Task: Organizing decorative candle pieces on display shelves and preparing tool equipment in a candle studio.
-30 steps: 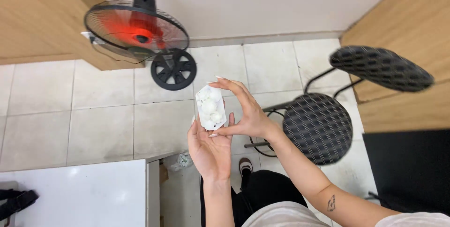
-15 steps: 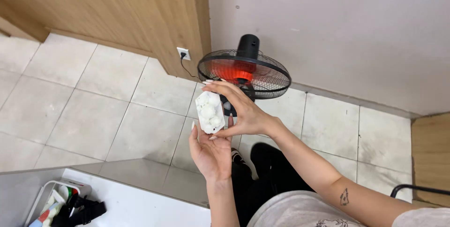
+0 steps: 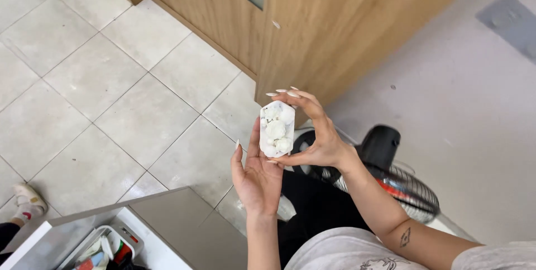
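A single head-worn camera looks steeply down, close above both raised hands, toward the tiled floor [image 3: 111,97].

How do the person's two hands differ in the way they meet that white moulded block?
The right hand grips the white block with raised flower shapes, fingers curled over its top edge; the left hand lies flat and open, palm up, beneath it. The right hand sits higher, the left lower. Both have long pale nails.

Pale tiled floor [image 3: 84,80] below, wooden door [image 3: 335,19] ahead. Black fan [image 3: 402,183] with red centre by grey wall [image 3: 474,108]. Open drawer [image 3: 106,245] of small colourful items lower left; someone's white sock [image 3: 25,200] at far left.
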